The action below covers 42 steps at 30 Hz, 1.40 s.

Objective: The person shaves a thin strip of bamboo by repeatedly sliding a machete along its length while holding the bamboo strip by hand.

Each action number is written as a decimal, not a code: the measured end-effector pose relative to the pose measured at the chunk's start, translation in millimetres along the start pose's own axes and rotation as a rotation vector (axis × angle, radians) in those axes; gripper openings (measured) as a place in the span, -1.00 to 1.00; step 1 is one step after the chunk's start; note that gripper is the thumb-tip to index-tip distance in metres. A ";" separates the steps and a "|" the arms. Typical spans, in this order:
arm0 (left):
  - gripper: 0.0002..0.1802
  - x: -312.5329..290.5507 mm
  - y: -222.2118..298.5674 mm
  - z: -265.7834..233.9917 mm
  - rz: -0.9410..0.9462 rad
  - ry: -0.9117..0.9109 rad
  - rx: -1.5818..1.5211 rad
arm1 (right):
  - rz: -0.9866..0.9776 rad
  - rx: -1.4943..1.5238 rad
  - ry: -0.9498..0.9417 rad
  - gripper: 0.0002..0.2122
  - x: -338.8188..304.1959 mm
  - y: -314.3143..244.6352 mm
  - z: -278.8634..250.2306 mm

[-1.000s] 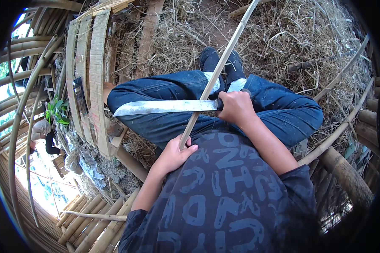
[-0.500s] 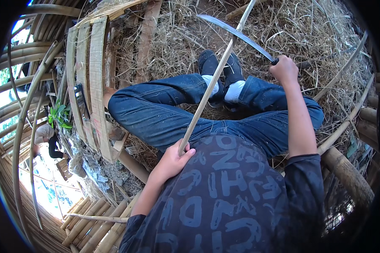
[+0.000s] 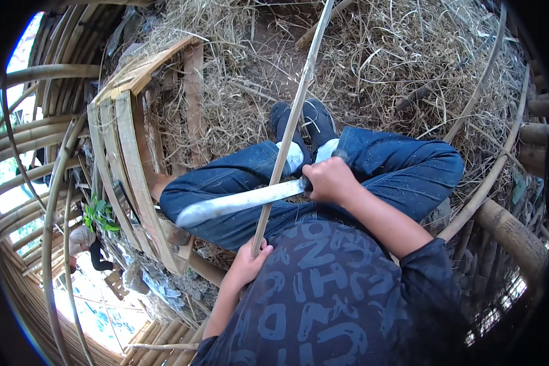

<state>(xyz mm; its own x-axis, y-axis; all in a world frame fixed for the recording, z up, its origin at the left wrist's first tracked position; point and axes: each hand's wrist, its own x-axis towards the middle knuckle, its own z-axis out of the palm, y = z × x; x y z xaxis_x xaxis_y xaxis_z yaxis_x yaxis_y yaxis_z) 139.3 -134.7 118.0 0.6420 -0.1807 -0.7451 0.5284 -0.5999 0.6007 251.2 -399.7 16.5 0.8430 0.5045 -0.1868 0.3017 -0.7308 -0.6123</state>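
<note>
My left hand (image 3: 248, 261) is closed around the near end of a long, thin bamboo strip (image 3: 294, 113), close to my waist. From there the strip slants up and away between my legs, past my shoes. My right hand (image 3: 330, 178) grips the dark handle of a machete (image 3: 238, 204) over my lap. Its wide pale blade points left and lies across the strip, a little beyond my left hand. Whether the edge touches the strip or passes above it, I cannot tell.
At left stands a wooden slatted crate (image 3: 125, 122). Bamboo shavings (image 3: 378, 85) cover the ground ahead. A thick bamboo pole (image 3: 509, 235) lies at right, beside bent bamboo strips (image 3: 491, 177). Beyond the bamboo wall (image 3: 33, 137) at left, another person (image 3: 85, 244) is partly visible.
My right hand has brought the machete from the far right, near my shoes, back to my lap, its blade now pointing left. The left hand keeps its hold; the whole view has shifted slightly.
</note>
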 end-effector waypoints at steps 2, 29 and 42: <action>-0.79 -4.2 1.0 2.7 -0.033 0.007 -0.053 | -0.036 -0.164 0.029 -0.85 21.6 27.9 -14.4; -0.68 4.6 -6.2 4.5 0.049 0.009 -0.008 | 0.986 -0.118 0.310 -0.77 77.1 155.0 -119.1; -0.66 9.4 -28.4 1.1 -0.090 -0.070 -0.192 | 0.353 0.107 0.057 -0.76 -18.6 -14.2 12.6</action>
<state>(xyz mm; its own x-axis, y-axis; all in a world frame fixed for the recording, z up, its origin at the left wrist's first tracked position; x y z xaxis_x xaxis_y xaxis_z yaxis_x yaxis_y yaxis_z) 129.8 -120.2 93.5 0.5503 -0.1908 -0.8128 0.6823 -0.4584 0.5695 225.5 -392.9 19.0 0.9111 0.2013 -0.3598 -0.0578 -0.8017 -0.5950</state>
